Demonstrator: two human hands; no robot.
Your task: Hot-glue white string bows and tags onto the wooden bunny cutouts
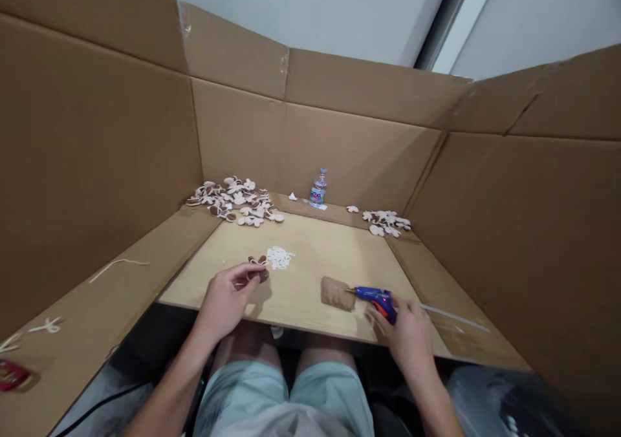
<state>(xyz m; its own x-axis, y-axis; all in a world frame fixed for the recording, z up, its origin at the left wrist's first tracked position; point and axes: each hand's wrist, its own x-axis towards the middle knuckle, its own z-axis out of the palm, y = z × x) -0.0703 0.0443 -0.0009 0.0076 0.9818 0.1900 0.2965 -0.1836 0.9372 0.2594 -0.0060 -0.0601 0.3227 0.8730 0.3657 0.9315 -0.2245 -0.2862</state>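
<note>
Between the thumb and fingers of my left hand (226, 301) is a small brown felt piece (259, 272) with a pale cord on it, held above the board. My right hand (407, 333) is wrapped around a blue glue gun (373, 295) with an orange trigger. Its nozzle points left, over a brown, crinkled pad (337, 293) lying on the board; whether the tip touches it I cannot tell. A clear glue stick (456, 317) sticks out behind the gun. Just beyond my left hand lies a small heap of white cut-out pieces (280, 257).
Cardboard walls (359, 159) enclose the wooden board (305, 236). Piles of felt shapes lie at the back left (237, 201) and back right (387, 222). A water bottle (318, 188) stands at the back. Cord scraps (46, 325) and a red object (12, 375) lie left.
</note>
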